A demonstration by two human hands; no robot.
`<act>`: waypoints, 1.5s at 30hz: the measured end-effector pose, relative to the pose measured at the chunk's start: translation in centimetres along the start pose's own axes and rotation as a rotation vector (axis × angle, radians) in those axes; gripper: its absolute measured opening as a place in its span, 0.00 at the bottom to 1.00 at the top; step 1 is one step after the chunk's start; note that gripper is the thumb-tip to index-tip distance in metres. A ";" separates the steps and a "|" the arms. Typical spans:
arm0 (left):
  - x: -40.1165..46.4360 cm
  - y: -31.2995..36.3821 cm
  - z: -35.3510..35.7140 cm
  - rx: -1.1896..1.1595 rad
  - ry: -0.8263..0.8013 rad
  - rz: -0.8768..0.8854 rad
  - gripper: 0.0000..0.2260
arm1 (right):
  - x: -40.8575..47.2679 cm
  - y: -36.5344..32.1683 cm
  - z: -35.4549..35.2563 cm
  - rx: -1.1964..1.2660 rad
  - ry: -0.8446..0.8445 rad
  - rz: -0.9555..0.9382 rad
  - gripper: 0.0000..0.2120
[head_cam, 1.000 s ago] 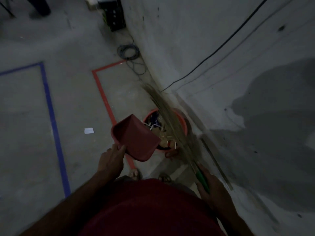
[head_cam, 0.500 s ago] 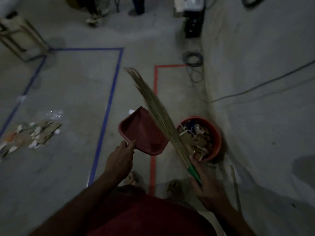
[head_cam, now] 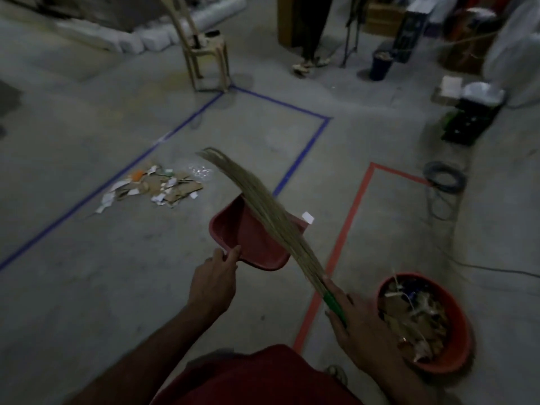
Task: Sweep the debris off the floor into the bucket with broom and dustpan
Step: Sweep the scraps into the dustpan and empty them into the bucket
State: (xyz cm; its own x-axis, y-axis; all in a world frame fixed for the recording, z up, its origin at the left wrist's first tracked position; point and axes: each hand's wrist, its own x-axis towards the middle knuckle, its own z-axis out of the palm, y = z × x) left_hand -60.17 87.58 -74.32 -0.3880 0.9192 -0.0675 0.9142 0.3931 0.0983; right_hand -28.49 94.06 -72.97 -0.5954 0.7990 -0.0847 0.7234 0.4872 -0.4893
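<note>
a dim concrete floor [head_cam: 87, 287] fills the view, marked with one blue tape outline [head_cam: 304, 153] and one orange-red tape outline [head_cam: 342, 244]. one round red bucket [head_cam: 461, 340] stands on the floor at the lower right, inside the orange-red outline, holding brown and white scraps. one pile of debris [head_cam: 155, 187], torn cardboard and bits of white paper with an orange piece, lies inside the blue outline, well apart from the bucket. one red dustpan [head_cam: 248, 244], a shallow scoop, is held tilted above the floor; the left hand [head_cam: 213, 285] grips its near edge with thumb and fingers curled round it. one broom [head_cam: 263, 211], a long bundle of pale straw on a green handle, slants across the dustpan, its tip pointing up and left; the right hand [head_cam: 356, 320] grips the green handle beside the bucket. one small white scrap [head_cam: 308, 217] shows just beside the dustpan's far corner.
</note>
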 end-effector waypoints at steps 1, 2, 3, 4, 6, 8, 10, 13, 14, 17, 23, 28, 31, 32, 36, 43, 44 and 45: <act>-0.2 -2.0 -0.2 0.004 -0.001 -0.031 0.21 | 1.0 -1.5 0.6 0.005 -0.016 -0.026 0.34; -0.5 -3.9 -0.4 0.004 -0.002 -0.062 0.22 | 2.0 -3.1 1.1 0.005 -0.029 -0.045 0.34; -0.6 -5.8 -0.6 -0.007 -0.005 -0.094 0.22 | 3.1 -4.7 1.6 -0.001 -0.037 -0.063 0.34; -0.7 -7.6 -0.8 -0.032 0.006 -0.126 0.21 | 4.1 -6.3 2.2 -0.003 -0.048 -0.074 0.34; -1.0 -11.3 -1.4 -0.079 0.042 -0.195 0.19 | 6.3 -9.8 3.8 -0.024 -0.058 -0.106 0.35; -1.0 -13.6 -1.8 -0.129 0.078 -0.236 0.17 | 8.0 -12.0 4.6 -0.049 -0.066 -0.110 0.36; -1.5 -16.5 -1.9 -0.169 0.102 -0.304 0.17 | 9.7 -14.7 5.8 -0.050 -0.097 -0.152 0.36; -2.0 -20.2 -1.8 -0.199 0.153 -0.393 0.18 | 11.8 -17.8 6.8 -0.046 -0.130 -0.214 0.35; -2.1 -21.2 -1.7 -0.208 0.169 -0.418 0.18 | 12.7 -18.5 7.1 -0.038 -0.138 -0.230 0.35; -2.1 -24.0 -1.4 -0.220 0.201 -0.508 0.18 | 15.6 -20.1 8.1 -0.054 -0.158 -0.269 0.36; -1.5 -29.5 -1.2 -0.234 0.189 -0.691 0.19 | 22.6 -24.1 10.4 -0.109 -0.240 -0.326 0.38; 2.3 -34.2 -1.2 -0.191 0.184 -0.779 0.18 | 30.5 -27.7 12.9 -0.076 -0.294 -0.446 0.38; 5.9 -36.4 -1.8 -0.195 0.214 -0.829 0.16 | 36.1 -29.7 13.6 -0.036 -0.296 -0.513 0.36; 7.2 -37.1 -2.2 -0.191 0.215 -0.842 0.15 | 38.1 -30.4 13.6 -0.038 -0.294 -0.537 0.36; 11.9 -40.6 -3.8 -0.203 0.235 -0.908 0.16 | 45.7 -32.8 13.4 -0.033 -0.351 -0.571 0.35; 17.2 -45.6 -5.2 -0.201 0.249 -0.986 0.15 | 54.9 -37.5 14.2 -0.091 -0.401 -0.613 0.33; 17.6 -46.6 -5.2 -0.195 0.242 -0.989 0.16 | 55.6 -38.3 14.6 -0.099 -0.419 -0.614 0.33; 18.0 -47.6 -5.2 -0.194 0.238 -0.991 0.16 | 56.4 -39.2 15.1 -0.097 -0.435 -0.614 0.33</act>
State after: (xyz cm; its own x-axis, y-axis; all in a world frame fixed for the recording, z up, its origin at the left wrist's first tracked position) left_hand -111.30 85.51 -75.06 -0.9881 0.1535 -0.0090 0.1456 0.9532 0.2650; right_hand -95.71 114.73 -71.72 -0.9709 0.1728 -0.1659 0.2327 0.8445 -0.4823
